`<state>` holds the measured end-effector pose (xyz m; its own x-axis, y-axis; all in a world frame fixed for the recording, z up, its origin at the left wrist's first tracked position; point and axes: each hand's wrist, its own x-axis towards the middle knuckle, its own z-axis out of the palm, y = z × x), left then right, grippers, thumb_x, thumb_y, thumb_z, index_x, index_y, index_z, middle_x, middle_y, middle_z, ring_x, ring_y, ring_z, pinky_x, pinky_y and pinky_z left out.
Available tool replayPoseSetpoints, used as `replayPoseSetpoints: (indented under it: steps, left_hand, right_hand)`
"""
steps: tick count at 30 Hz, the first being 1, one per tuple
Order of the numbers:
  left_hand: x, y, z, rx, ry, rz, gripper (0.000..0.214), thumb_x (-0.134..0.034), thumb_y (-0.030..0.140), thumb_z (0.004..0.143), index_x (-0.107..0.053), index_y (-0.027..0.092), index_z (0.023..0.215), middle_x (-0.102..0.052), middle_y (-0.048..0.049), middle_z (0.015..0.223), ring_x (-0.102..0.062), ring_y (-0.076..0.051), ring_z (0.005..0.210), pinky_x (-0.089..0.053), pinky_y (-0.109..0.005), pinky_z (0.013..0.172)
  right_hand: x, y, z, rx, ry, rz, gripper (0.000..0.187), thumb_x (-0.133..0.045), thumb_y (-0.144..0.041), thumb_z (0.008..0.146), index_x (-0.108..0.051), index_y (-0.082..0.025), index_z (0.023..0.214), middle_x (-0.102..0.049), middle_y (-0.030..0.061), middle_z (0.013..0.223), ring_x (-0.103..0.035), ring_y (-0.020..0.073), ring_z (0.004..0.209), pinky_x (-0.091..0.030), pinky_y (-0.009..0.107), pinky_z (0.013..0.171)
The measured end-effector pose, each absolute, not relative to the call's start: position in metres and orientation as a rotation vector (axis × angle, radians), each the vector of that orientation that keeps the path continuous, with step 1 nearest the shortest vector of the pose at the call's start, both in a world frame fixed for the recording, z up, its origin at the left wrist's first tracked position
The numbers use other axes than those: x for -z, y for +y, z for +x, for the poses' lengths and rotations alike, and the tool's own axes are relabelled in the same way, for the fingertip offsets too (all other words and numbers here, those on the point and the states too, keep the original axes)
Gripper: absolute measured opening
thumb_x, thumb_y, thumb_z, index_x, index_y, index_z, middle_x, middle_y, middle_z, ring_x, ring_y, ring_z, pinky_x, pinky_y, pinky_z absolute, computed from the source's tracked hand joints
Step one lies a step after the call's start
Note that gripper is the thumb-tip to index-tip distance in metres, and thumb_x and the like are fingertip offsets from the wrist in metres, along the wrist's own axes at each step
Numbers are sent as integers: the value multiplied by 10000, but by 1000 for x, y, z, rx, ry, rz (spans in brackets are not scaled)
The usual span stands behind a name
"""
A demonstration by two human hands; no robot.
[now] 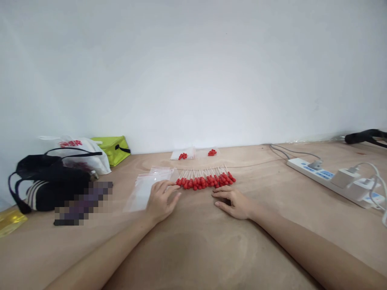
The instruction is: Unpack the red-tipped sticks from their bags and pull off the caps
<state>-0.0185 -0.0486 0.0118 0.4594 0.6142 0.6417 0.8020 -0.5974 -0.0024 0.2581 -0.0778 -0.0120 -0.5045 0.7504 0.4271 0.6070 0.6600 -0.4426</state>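
Head: L fingers (168,187), R fingers (223,194) spread nr red-tipped sticks (201,181); white bag (87,155) txt (70,143) illegible.

There are two bare hands, one left hand (162,199) and one right hand (232,202); two small clear plastic bags (175,155) with red pieces; one row of slim pale red-tipped sticks (199,182), too overlapped to count; one long white power strip (314,173); two white block-shaped chargers (344,178); one lime-green box-shaped bag (109,150).
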Motion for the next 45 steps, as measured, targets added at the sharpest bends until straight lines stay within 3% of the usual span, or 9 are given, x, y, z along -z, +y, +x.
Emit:
replayPoseSetpoints:
  steps: [8,14,18,25,27,33,35,40,45]
  left_hand:
    - [-1,-36,86,1024,-1122,-2387,210,-539,331,759,-613,212,915,-618,-55,910,-517,-218,866,-339,-379,772]
    - [1,-24,97,1052,-1143,-2395,124,-524,283,790,-627,229,830,-623,-29,799,-523,-204,802,-335,-405,780]
    - [1,-26,88,1242,-1075,-2409,145,-491,259,820,-615,195,856,-611,-39,787,-531,-185,786,-399,-361,755]
    - [-2,-54,37,1494,-828,-2582,214,-456,123,819,-548,179,1005,-575,-56,899,-556,-137,862,-475,-270,764]
    - [-4,-62,20,1497,-865,-2626,204,-458,106,803,-563,178,962,-581,-60,903,-565,-140,866,-481,-273,768]
    - [-5,-64,0,1431,-990,-2904,186,-450,78,744,-592,158,833,-585,-72,881,-591,-140,823,-514,-263,704]
    - [-4,-61,2,1443,-1004,-3014,190,-446,81,737,-594,158,828,-577,-74,887,-593,-137,821,-524,-255,682]
    - [-5,-58,9,1485,-992,-3156,177,-446,93,741,-590,156,821,-566,-70,883,-597,-129,807,-529,-250,669]
    - [-9,-59,10,1294,-928,-3090,191,-475,125,750,-591,169,895,-592,-64,895,-579,-148,841,-495,-298,759]
  right_hand:
    - [10,-77,262,-357,-2282,-977,272,-503,-284,797,-614,-186,1025,-603,90,1051,-541,190,979,-442,341,862]
    - [10,-74,260,-335,-2260,-959,245,-517,-266,786,-625,-182,989,-614,85,1007,-547,181,958,-440,335,858]
    - [9,-75,259,-320,-2258,-941,231,-520,-256,784,-618,-181,980,-616,77,974,-547,171,935,-442,323,837]
    - [11,-76,257,-150,-2144,-1000,76,-492,-220,775,-544,-174,744,-549,41,717,-511,136,662,-443,268,601]
    - [13,-76,255,-52,-2048,-1037,62,-518,-232,753,-509,-174,773,-531,44,733,-498,146,673,-437,283,608]
    - [12,-76,244,185,-2059,-972,423,-575,-356,734,-474,-179,1104,-525,114,1054,-475,229,971,-384,382,813]
    - [11,-75,237,217,-2121,-937,436,-567,-376,751,-483,-183,1133,-535,106,1079,-476,222,977,-359,379,825]
    - [11,-70,224,201,-2184,-948,216,-487,-310,832,-592,-216,996,-632,34,831,-511,154,784,-308,344,772]
    - [13,-68,224,201,-2236,-964,198,-434,-258,858,-624,-201,874,-603,12,672,-474,128,667,-273,311,702]
